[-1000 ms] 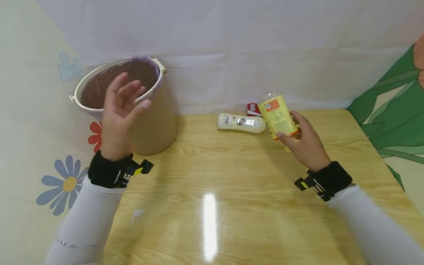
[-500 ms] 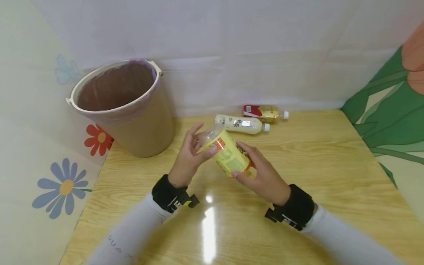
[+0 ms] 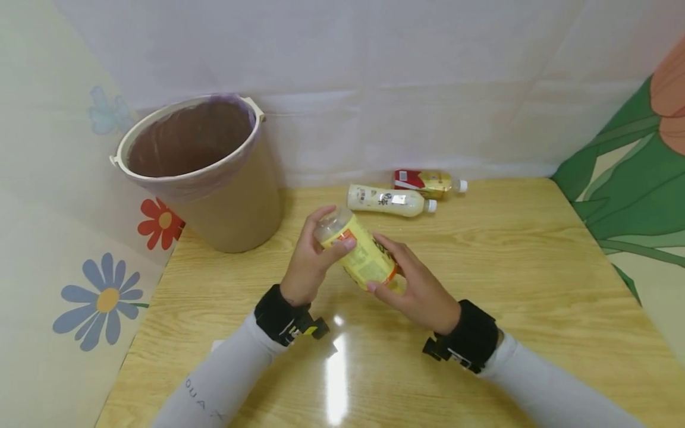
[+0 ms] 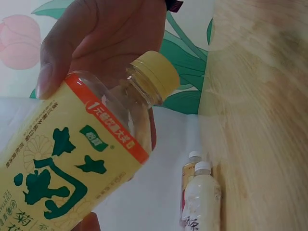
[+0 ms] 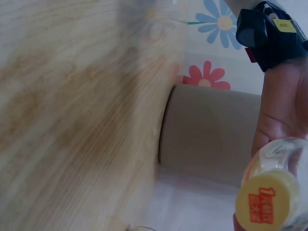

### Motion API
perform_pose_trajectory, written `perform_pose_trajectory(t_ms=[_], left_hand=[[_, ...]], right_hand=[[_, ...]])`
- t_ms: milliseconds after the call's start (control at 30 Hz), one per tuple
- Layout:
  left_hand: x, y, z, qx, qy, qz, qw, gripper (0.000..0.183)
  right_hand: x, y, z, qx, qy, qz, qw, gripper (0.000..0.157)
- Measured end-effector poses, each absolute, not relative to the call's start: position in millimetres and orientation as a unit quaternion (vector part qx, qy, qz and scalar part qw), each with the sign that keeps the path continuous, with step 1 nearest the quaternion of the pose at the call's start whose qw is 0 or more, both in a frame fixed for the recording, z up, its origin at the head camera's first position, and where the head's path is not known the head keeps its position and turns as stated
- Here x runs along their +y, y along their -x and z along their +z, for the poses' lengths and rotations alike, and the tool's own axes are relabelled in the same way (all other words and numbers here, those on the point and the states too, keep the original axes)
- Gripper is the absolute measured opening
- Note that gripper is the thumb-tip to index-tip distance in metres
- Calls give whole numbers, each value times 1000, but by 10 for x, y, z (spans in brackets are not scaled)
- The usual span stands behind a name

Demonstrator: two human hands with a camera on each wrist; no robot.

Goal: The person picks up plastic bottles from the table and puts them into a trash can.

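Observation:
A yellow-labelled plastic drink bottle (image 3: 369, 255) is held tilted above the table between both hands. My left hand (image 3: 306, 264) grips its clear bottom end, the thumb lying on the label. At the cap end, my right hand (image 3: 423, 288) holds the bottle around its shoulder with thumb and fingers. The yellow cap (image 4: 156, 74) is on the neck in the left wrist view, and its red-printed top faces the right wrist camera. Behind the hands, a cream-coloured bottle (image 3: 386, 200) lies on its side, touching or close to a red and gold bottle (image 3: 428, 183).
A beige bin (image 3: 241, 208) with a thin liner stands at the left back of the wooden table (image 3: 508, 249). White cloth (image 3: 455, 89) hangs along the back. Painted flowers decorate the left wall (image 3: 32, 238).
My right hand has brought the yellow-labelled bottle left and nearer. My left hand has come from over the bin and taken hold of the bottle's bottom end.

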State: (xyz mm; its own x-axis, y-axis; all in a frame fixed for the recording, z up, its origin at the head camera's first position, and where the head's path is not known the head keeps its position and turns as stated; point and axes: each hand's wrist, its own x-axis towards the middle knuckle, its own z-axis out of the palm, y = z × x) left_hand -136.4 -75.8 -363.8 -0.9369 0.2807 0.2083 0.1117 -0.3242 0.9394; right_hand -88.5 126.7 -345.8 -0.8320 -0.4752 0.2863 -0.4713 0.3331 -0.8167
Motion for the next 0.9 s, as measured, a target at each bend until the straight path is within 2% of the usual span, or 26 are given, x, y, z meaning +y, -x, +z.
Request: perform_pose_trajectory(t_ms=[233,333,500,733,900], left_hand=[[-920,1474,-3406,582,-161,797,-8,69],[-1045,1527,-3265,575,-162,800,-47,69],[-1238,1606,-2966,555,-145,808,-133,67],[-1566,1675,-2441,484,-124,823,-269,72],[-1851,1646,-2042,421,-122,826,-353,77]], right_hand=[[1385,1179,-3490,758,293,-582,-10,53],[1482,1389,-3535,760,270,-590,-26,49],[1699,1818,-3793,830,230,-505,-57,57],[1860,2286,-4118,926,216,-294,-94,71],[1898,2555,-4257,954,201,-194,-113,73]])
